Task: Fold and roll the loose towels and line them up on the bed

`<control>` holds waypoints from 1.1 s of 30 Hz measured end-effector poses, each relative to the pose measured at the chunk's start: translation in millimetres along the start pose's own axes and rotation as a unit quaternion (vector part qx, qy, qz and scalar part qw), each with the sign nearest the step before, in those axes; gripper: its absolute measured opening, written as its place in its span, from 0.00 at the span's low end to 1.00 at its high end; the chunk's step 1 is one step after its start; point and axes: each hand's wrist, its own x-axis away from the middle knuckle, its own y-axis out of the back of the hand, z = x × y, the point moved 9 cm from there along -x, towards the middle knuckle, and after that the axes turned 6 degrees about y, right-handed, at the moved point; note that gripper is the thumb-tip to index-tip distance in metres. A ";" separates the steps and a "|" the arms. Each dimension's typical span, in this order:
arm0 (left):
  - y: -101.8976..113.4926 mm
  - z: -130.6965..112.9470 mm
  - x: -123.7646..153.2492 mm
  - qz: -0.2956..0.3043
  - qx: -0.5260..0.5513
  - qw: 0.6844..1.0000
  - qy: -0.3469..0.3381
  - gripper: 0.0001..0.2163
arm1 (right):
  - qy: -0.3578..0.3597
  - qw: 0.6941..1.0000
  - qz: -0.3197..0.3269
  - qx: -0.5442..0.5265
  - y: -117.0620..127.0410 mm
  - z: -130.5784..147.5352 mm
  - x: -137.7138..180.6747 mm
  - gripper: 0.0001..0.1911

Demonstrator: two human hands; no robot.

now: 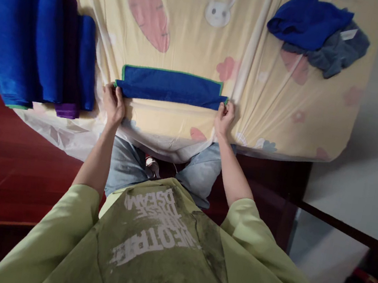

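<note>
On bedsheet point(186, 30) | left hand point(114, 105) grip closed on blue cloth point(171, 85) | right hand point(224, 118) grip likewise

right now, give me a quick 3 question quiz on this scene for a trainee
1. True or false: the left hand and right hand each pinch a near corner of the cloth.
2. The folded stack lies on the person's: A) left B) right C) lap
3. Fill in: the loose pile holds blue fabric and ____ fabric.

Key: 1 true; 2 A; 3 grey
</note>
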 end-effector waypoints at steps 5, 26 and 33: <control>0.6 -1.2 0.1 -0.012 -0.018 1.000 0.000 0.21 | 0.007 1.000 -0.017 0.021 -1.8 -2.5 0.1 0.27; -0.5 -9.8 8.8 0.014 -0.026 0.999 0.043 0.18 | -0.044 0.999 -0.032 0.000 -1.0 -24.1 3.0 0.22; -1.0 -9.1 7.4 -0.001 -0.094 0.995 0.017 0.15 | -0.031 0.998 -0.052 0.025 0.7 -20.1 1.6 0.19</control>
